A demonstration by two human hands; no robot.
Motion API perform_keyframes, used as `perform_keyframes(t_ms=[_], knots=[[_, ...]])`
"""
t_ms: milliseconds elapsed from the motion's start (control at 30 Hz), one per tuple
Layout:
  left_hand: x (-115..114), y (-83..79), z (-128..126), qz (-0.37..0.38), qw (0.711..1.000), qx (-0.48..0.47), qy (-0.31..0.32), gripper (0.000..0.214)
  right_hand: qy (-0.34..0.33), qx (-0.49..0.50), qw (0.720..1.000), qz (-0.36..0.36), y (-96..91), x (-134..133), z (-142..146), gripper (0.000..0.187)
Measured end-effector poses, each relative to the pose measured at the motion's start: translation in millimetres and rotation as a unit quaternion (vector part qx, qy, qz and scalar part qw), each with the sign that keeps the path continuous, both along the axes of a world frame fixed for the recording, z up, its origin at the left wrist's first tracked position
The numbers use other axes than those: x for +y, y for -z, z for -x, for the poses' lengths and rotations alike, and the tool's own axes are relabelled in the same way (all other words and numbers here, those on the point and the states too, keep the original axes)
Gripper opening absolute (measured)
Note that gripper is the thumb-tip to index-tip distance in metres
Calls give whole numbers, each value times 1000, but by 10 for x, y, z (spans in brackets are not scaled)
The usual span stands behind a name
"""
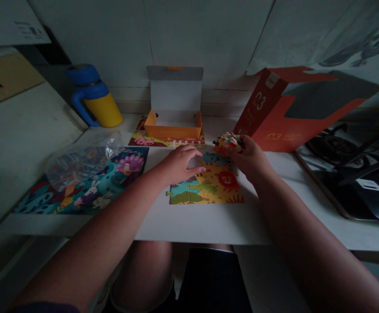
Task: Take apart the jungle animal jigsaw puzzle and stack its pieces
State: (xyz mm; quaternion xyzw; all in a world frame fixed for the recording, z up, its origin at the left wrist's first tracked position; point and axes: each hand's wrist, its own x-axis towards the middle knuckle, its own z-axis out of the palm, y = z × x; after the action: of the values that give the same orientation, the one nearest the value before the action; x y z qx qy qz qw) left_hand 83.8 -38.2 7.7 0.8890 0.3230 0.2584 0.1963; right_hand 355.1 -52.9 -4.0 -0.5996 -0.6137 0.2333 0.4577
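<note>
Left hand: thumb and forefinger curved apart
Right hand: gripping loose pieces
Puzzle: from left hand, rightward and toward the body; long side seemingly left-to-right
Nearer the puzzle: left hand, it seems

Puzzle on table, box behind, bag left (jug beyond it), carton right

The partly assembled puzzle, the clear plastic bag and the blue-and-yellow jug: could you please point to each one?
Partly assembled puzzle (208, 185): head view, printed surface near its middle.
Clear plastic bag (83, 161): head view, its crumpled middle.
Blue-and-yellow jug (102, 108): head view, its yellow body.
</note>
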Motion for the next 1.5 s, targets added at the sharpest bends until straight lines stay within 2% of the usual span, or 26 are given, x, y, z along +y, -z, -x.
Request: perform_keyframes(t_ms=[133, 300, 400, 700, 867, 967, 1067, 1200, 1367, 1500], knots=[[-27, 47, -31, -6, 999, 42, -11, 50, 18, 35, 998, 39, 10, -16, -30, 45], [-16, 49, -8, 5, 995, 90, -43, 63, -33, 73, 989, 122, -115, -83, 78, 39], [-13, 32, -8, 5, 993, 106, -49, 66, -60, 82, 985, 142, -155, -112, 108, 38], [89, 66, -75, 58, 993, 43, -97, 61, -69, 98, 982, 145, -139, -125, 156, 40], [88, 84, -65, 113, 987, -34, -110, 53, -23, 167, 979, 112, -97, -84, 178, 41], [74, 99, -57, 129, 986, -89, -56, 49, -4, 122, 988, 92, -76, -75, 168, 42], [52, 88, -52, 133, 985, -111, -9, 44, -6, 9, 997, 75, -85, -95, 174, 44], [28, 74, -42, 119, 987, -104, 1, 36, -45, -106, 992, 56, -135, -148, 229, 43], [25, 86, -46, 114, 985, -126, -4, 30, -155, -113, 981, 11, -174, -210, 288, 41], [20, 60, -60, 106, 986, -125, -21, 30, -195, -105, 975, -2, -171, -234, 312, 45]])
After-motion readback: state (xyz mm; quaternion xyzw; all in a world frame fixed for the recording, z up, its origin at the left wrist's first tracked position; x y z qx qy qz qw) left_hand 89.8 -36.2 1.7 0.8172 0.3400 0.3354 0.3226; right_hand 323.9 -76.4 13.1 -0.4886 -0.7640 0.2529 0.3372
